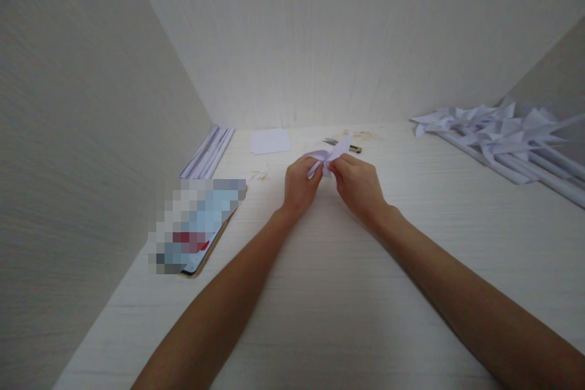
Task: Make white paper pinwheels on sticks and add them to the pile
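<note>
The folded paper (329, 155) sits between your two hands, held just above the middle of the pale table (347, 292), a little way in front of the back wall. Your left hand (299, 186) has its fingers closed around the paper's lower left end, and your right hand (359, 186) pinches its right side with fingers bent tight; the two hands almost touch. How the paper is folded is hard to make out, because your fingers cover most of it and only a pale, pointed flap sticks up.

Just behind the paper lies a pair of scissors (340, 144), partly hidden by the flap. A flat white sheet (269, 141) lies to their left. A row of rolled paper sticks (208, 152) leans into the left corner. At the right edge you have a heap of finished paper pinwheels (503, 131) on sticks, cut off by the frame. A phone (196, 225) near your left forearm is blurred out, so no writing can be read.
</note>
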The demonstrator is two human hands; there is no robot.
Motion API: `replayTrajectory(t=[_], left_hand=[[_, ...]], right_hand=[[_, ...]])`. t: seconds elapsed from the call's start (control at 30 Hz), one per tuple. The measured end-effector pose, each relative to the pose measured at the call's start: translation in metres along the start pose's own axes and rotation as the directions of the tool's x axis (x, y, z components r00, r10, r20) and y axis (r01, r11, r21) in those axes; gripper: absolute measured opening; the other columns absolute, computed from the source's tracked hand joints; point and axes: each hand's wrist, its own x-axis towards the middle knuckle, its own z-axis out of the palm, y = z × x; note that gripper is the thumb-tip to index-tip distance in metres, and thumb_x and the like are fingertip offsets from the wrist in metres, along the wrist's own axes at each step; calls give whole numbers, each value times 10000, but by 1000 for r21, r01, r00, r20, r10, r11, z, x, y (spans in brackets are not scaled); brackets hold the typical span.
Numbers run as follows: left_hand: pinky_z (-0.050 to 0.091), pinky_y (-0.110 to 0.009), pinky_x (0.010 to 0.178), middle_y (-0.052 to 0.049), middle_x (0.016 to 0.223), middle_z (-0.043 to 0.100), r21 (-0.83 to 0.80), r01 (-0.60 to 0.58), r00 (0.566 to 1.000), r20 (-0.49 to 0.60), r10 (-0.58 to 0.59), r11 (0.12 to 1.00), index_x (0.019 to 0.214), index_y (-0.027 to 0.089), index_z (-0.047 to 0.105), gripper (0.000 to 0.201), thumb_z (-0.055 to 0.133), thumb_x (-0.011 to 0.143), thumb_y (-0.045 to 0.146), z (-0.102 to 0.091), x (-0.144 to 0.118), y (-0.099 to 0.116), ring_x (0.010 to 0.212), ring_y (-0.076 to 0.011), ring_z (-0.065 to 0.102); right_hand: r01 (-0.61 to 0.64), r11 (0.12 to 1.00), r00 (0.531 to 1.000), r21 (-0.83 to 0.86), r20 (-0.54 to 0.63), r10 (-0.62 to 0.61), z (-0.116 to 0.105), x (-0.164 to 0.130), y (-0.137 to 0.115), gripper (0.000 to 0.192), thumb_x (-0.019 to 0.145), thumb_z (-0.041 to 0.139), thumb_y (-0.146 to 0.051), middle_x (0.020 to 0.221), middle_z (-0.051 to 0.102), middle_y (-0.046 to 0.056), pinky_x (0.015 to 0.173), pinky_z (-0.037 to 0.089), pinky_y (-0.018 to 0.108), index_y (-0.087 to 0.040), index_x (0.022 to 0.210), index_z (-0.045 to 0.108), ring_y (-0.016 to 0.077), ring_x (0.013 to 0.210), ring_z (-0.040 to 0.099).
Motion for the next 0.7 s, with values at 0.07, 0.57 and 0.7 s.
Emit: replayTrajectory(t=[0.07,0.57,0.7], left_hand=[[403,-245,644,-18,679,610,15,6,1000,3,-6,1000,660,161,589,150,471,753,155,0,0,0,651,-120,526],[385,-244,609,-13,635,574,72,0,1000,16,-1,997,612,154,561,179,457,757,161,0,1,0,607,-113,493],[393,-252,638,-21,680,593,114,-29,1000,14,27,993,641,160,572,171,450,762,152,1,-1,-1,648,-120,511]], right_hand=[[1,1000,1000,16,23,-1,1,0,0,243,799,377,-94,708,613,86,545,308,252,-122,696,594,152,605,506],[-310,794,938,523,31,346,13,0,4,259,767,510,-302,472,587,6,483,376,220,-145,599,630,108,426,527],[-279,814,948,509,9,319,13,0,3,228,752,508,-258,502,604,14,512,386,232,-153,596,637,119,467,542]])
